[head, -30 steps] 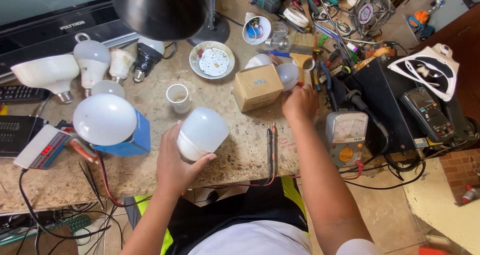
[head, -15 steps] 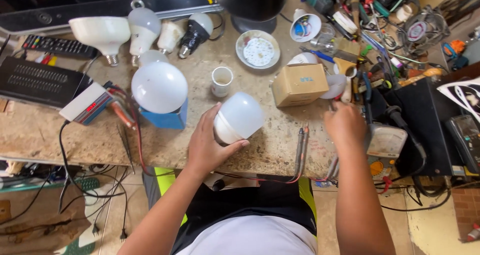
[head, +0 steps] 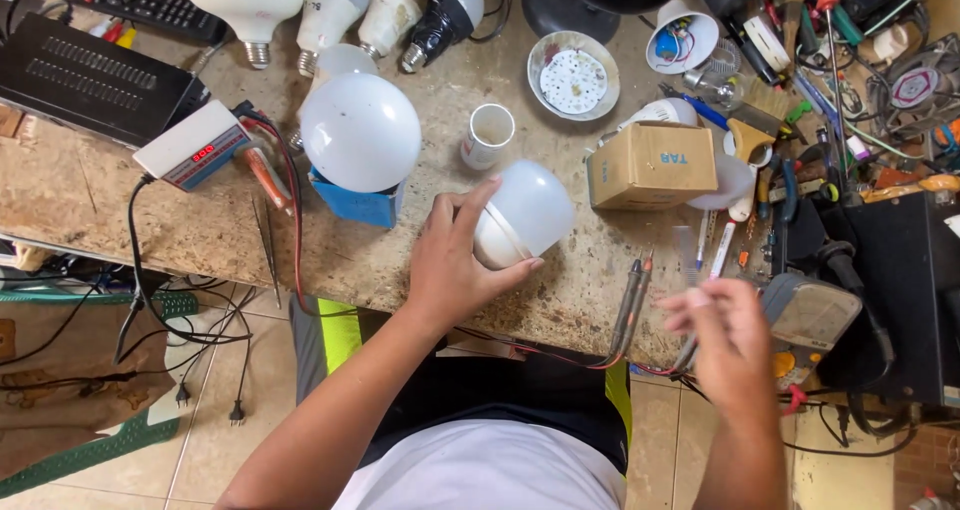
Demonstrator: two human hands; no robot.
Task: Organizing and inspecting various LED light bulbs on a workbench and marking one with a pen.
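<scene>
left hand grips a white bulb near the workbench's front edge; right hand, blurred, fingers curled around something thin i cannot identify.

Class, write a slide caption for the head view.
Left hand grips a white frosted plastic bulb; blurred right hand hovers nearby.

A cardboard box sits beside a small white cup.
</scene>
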